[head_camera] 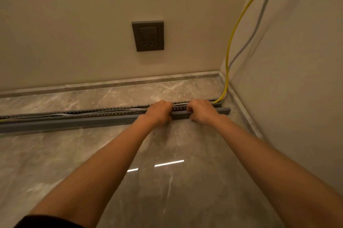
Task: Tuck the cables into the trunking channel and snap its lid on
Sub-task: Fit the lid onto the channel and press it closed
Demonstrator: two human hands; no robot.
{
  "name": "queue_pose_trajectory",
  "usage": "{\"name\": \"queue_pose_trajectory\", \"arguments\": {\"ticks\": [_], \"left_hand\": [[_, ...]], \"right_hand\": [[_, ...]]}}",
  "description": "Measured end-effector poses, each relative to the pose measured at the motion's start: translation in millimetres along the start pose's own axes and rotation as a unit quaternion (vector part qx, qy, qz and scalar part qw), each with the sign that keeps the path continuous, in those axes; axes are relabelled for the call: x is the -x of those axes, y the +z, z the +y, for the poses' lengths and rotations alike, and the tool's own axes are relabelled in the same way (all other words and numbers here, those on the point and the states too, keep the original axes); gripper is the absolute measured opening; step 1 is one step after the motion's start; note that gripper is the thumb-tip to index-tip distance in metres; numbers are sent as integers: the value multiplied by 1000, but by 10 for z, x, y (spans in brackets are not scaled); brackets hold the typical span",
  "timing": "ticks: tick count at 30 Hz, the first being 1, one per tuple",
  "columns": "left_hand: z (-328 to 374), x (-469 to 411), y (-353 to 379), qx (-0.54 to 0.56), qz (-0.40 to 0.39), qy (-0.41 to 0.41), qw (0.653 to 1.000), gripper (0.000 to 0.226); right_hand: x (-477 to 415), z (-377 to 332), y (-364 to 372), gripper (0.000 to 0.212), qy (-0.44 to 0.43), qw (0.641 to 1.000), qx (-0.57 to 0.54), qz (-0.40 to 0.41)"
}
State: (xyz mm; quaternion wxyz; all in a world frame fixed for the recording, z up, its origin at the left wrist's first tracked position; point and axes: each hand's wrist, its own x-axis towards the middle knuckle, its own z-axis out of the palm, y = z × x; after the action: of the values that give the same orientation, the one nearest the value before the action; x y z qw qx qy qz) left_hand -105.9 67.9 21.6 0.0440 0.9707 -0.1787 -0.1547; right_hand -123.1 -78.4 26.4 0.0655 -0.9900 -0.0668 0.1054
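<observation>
Trunking channel, one, with two cables; left hand, right hand curled round it.

The near marble floor is left open up to the trunking lid, laid along the front of the slotted trunking channel. Behind the channel a bare strip is closed off by the skirting. The floor's far right corner is crowded by a yellow cable and a grey cable.

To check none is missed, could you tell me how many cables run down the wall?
2: a yellow cable and a grey cable right of it, upper right; others may hide in the channel.
</observation>
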Motion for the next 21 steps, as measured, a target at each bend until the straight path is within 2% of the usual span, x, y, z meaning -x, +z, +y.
{"name": "queue_pose_trajectory", "arguments": {"ticks": [7, 11, 16, 19, 21], "left_hand": [[119, -67, -93, -61, -5, -26, 998, 35], [421, -173, 1, -45, -2, 54, 998, 40], [697, -331, 103, -86, 96, 153, 980, 40], [692, -399, 91, -68, 84, 151, 983, 33], [673, -415, 88, -60, 86, 149, 983, 31]], "right_hand": [[171, 680, 27, 41, 64, 995, -30, 74], [145, 732, 40, 40, 70, 994, -54, 59], [122, 856, 37, 56, 62, 994, -79, 47], [133, 965, 53, 56, 63, 995, -70, 42], [125, 1004, 65, 47, 68, 994, -55, 59]]}}
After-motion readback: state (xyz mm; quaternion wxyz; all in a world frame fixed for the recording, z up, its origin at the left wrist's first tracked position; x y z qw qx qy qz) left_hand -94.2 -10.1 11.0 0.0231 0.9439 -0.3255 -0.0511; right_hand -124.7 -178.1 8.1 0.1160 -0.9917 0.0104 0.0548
